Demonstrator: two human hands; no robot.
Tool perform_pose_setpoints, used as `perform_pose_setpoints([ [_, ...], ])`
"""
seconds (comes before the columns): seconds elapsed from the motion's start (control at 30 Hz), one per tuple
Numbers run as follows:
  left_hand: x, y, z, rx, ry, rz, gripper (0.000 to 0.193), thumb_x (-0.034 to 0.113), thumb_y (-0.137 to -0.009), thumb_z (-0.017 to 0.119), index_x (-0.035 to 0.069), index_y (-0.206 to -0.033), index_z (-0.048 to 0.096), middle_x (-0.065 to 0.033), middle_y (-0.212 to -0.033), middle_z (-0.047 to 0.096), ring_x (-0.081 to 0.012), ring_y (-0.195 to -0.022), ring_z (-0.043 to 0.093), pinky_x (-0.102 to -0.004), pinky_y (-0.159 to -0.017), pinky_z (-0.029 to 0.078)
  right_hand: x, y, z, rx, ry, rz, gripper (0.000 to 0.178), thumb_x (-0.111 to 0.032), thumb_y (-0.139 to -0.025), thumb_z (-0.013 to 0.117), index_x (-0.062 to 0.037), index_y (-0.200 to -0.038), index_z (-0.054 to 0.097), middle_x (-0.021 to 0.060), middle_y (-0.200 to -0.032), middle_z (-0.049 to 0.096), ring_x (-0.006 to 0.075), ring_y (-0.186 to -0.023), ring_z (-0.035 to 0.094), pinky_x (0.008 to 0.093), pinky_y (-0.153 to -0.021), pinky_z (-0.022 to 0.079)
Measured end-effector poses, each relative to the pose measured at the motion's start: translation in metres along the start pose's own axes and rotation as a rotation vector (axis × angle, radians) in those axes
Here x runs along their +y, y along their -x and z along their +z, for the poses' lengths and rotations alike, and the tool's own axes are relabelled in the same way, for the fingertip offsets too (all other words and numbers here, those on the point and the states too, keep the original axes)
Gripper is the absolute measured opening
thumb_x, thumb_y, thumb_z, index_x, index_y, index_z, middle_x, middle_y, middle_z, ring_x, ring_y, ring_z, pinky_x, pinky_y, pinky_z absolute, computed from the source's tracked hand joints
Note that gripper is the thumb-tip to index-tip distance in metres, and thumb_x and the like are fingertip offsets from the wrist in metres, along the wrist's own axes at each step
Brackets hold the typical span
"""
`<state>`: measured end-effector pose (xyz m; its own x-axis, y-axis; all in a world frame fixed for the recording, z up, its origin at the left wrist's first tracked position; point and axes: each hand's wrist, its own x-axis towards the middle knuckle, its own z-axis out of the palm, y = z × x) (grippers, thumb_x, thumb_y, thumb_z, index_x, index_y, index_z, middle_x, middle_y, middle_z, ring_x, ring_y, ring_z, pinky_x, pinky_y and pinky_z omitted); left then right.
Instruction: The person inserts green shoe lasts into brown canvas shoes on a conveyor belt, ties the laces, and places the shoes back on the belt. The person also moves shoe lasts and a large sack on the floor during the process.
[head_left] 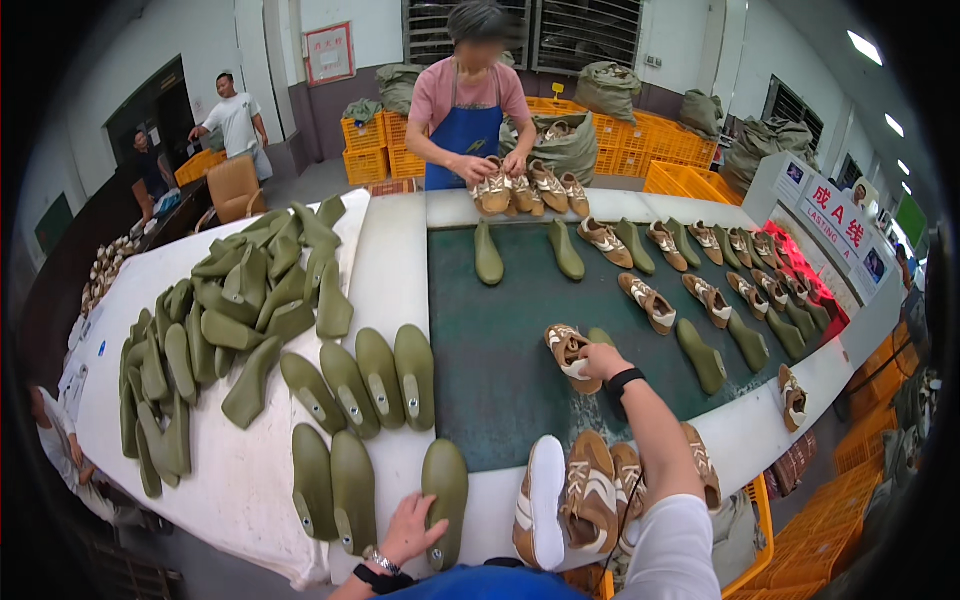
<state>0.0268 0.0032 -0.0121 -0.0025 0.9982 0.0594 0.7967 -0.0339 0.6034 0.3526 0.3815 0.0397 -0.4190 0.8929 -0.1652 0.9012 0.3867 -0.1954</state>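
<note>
At the near edge, my left hand [408, 532] has its fingers against the side of a green shoe last [447, 480], apparently gripping it. Out over the dark green belt [490, 370], my right hand [602, 362] grips a brown and white sneaker [565, 350] by one end. Another last [600, 340] lies just behind that hand, partly hidden. Several green lasts [350, 395] lie in two short rows left of the belt. Below my right arm, a line of sneakers [590, 480] stands along the near edge, one showing its white sole.
A large heap of lasts [240, 280] covers the white table [240, 490] at left. Pairs of sneakers and lasts sit along the belt's right part, beside a white machine housing [820, 220]. Across the belt, a co-worker [470, 110] in a blue apron handles sneakers. Orange crates [660, 145] stand behind.
</note>
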Motion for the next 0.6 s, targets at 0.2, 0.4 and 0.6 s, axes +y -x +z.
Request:
perform_pose_setpoints([
  [0.2, 0.009, -0.001, 0.01, 0.038, 0.224, -0.161, 0.047, 0.024, -0.079, 0.063, 0.002, -0.119, 0.053, -0.02, -0.126, 0.05, -0.0413, -0.114, 0.047, -0.0439, -0.098, 0.039, 0.037, -0.044, 0.088, 0.354, -0.326, 0.275, 0.054, -0.004, -0.074, 0.065, -0.0142, -0.125, 0.053, 0.0206, -0.131, 0.044, 0.0399, -0.111, 0.052, 0.042, -0.094, 0.045],
  [0.4, 0.005, -0.002, 0.009, -0.123, 0.184, -0.191, 0.06, 0.035, -0.082, 0.061, 0.006, -0.131, 0.042, -0.0257, -0.132, 0.04, -0.0413, -0.115, 0.048, -0.0413, -0.096, 0.043, 0.036, -0.033, 0.082, 0.105, -0.311, 0.029, 0.042, -0.008, -0.08, 0.05, -0.0095, -0.12, 0.059, 0.0199, -0.11, 0.063, 0.035, -0.109, 0.056, 0.0395, -0.093, 0.045],
  [0.6, -0.001, 0.009, -0.028, 0.148, 0.107, 0.019, 0.059, 0.031, -0.083, 0.066, -0.002, -0.127, 0.045, -0.0236, -0.115, 0.054, -0.0394, -0.111, 0.051, -0.0413, -0.097, 0.041, -0.04, 0.059, -0.017, -0.003, -0.294, -0.275, 0.035, -0.013, -0.078, 0.06, -0.0056, -0.113, 0.062, 0.0164, -0.089, 0.066, 0.032, -0.082, 0.064, 0.0381, -0.073, 0.051],
])
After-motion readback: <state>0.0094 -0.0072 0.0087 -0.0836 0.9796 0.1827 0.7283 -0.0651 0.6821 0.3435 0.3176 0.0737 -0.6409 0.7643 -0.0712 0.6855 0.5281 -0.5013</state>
